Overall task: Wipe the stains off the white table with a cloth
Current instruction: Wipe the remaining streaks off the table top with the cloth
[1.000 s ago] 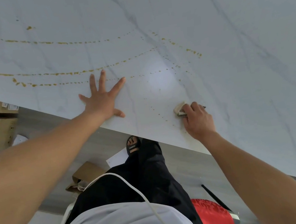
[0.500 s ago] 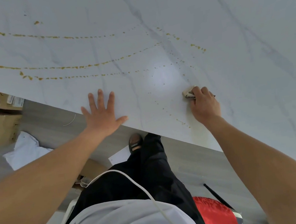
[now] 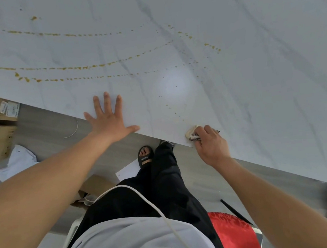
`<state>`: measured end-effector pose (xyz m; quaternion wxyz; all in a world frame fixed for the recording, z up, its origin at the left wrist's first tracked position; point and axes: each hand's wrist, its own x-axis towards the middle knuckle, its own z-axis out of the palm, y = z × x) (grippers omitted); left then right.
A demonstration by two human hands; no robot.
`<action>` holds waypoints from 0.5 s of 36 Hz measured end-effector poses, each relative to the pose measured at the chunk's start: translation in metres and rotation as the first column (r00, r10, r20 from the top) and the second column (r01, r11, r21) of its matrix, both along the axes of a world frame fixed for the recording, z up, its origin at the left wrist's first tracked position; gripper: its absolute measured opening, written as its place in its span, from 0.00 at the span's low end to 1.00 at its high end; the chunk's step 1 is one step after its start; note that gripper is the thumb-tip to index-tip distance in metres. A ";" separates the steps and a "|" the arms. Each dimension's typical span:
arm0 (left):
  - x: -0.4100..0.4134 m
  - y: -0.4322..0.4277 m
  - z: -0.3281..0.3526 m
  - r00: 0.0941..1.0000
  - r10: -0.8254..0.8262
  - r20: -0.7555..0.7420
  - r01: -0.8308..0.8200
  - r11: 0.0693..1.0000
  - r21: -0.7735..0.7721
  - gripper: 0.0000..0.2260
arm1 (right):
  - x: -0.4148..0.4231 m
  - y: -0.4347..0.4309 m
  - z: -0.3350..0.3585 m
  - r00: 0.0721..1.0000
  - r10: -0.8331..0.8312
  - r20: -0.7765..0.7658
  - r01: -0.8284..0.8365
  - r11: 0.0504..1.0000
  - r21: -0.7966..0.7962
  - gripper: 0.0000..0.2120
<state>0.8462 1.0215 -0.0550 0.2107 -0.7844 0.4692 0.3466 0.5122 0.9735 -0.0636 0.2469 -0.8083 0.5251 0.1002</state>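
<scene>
At the near edge of the desk (image 3: pixel 275 67), the right hand (image 3: pixel 212 146) has drawn the cloth (image 3: pixel 191 134) back toward the person, fingers curled round it; the left hand (image 3: pixel 109 120) stays flat, fingers spread. Yellow stains (image 3: pixel 68 68) remain farther out.

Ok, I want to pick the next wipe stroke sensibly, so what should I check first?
1. Cloth held: ok. The right hand grips the cloth at the near edge of the white table.
2. Cloth on the surface: ok, it lies on the tabletop.
3. Brace: ok. The left hand rests flat at the table's edge, fingers spread.
4. Spots beside the cloth cleared: not ok, small droplets dot the surface just beyond it.
5. Long streaks cleared: not ok, yellow-brown streaks arc across the far left.
6. Clean cloth face: cannot tell, the hand covers most of it.
</scene>
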 end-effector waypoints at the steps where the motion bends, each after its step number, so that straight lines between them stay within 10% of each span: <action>1: -0.001 0.000 0.001 1.000 0.000 0.000 0.000 1.000 -0.001 0.55 | 0.001 0.001 0.001 1.000 -0.002 -0.005 0.002 1.000 0.008 0.09; 11: -0.001 0.001 0.008 1.000 -0.009 -0.008 0.009 1.000 -0.017 0.54 | 0.006 0.002 0.025 0.995 0.033 -0.098 0.001 0.945 0.327 0.07; 15: 0.003 0.003 0.011 0.999 -0.007 -0.038 0.005 0.999 -0.048 0.53 | 0.007 -0.027 0.059 0.962 -0.273 0.014 0.220 0.802 0.555 0.04; 18: 0.010 0.004 0.015 0.998 0.021 -0.056 -0.026 0.995 -0.093 0.52 | -0.002 -0.053 0.087 0.545 -0.820 0.175 0.531 0.499 0.685 0.03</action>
